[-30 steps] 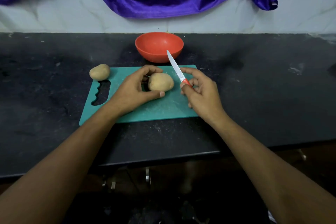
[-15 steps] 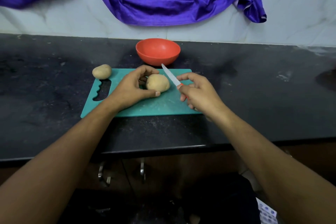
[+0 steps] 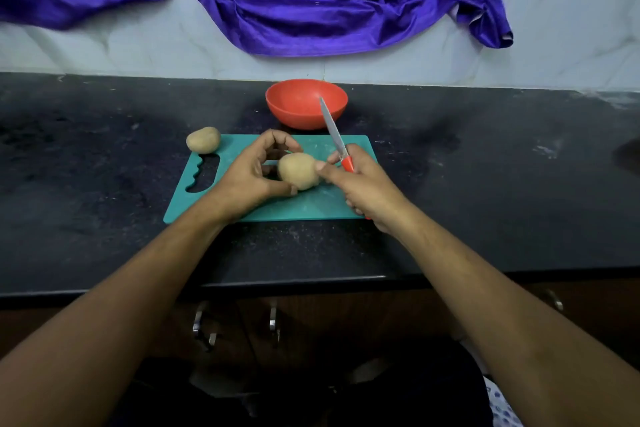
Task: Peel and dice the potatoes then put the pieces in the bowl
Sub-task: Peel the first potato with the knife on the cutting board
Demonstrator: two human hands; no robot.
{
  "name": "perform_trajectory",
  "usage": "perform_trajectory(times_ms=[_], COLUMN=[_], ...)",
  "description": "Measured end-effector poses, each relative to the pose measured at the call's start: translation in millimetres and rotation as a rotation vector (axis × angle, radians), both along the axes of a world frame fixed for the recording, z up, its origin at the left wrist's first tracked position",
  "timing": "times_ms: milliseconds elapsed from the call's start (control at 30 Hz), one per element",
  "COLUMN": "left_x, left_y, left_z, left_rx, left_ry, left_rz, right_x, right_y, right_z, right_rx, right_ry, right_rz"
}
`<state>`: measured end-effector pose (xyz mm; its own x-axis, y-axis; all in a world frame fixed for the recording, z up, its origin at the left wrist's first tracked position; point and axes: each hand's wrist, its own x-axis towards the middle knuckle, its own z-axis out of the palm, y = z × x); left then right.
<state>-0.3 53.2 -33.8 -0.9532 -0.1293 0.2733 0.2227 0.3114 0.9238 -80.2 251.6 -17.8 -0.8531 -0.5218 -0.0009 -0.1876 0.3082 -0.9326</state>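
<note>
Now the potato [image 3: 298, 176] sits on the green board [image 3: 311, 205], pinched by the left hand [image 3: 251, 178] so it cannot roll, while the right hand [image 3: 369, 189] grips the knife [image 3: 333, 130] and the red bowl [image 3: 294, 115] waits behind for pieces.

light was dim, soft | purple cloth [image 3: 311, 0] beyond right grip [image 3: 367, 187] showed sheen | worktop [image 3: 104, 236] lines bent slightly at frame sides | centre was sharp

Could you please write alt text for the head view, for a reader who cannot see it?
A person's left hand holds a round tan unpeeled potato over a teal cutting board while the right hand grips a red-handled knife, blade raised. A second tan potato sits at the board's far-left corner; a red bowl stands behind it.
</note>
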Motion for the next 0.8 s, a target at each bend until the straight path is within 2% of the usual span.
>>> perform_trajectory(times_ms=[133,233,367,467,700,800], left_x=[3,5,7,7,-6,-26], left_y=[0,-1,-3,-7,-1,0], left_z=[-1,0,9,19,21,20], left_rx=[0.042,0.051,-0.257,-0.336,-0.361,-0.461], left_ry=[0.014,-0.049,-0.164,-0.214,-0.020,0.013], left_rz=[-0.005,-0.007,-0.026,-0.053,0.095,0.125], right_x=[-5,-10,-13,-15,-27,-25], right_y=[-13,-14,-5,-3,6,11], right_z=[2,0,3,4,16,28], right_rx=[-0.046,-0.081,-0.066,-0.048,0.104,0.124], right_ry=[-0.016,-0.011,0.073,0.118,0.110,0.123], right_rz=[0.084,0.128,0.191,0.208,0.047,0.021])
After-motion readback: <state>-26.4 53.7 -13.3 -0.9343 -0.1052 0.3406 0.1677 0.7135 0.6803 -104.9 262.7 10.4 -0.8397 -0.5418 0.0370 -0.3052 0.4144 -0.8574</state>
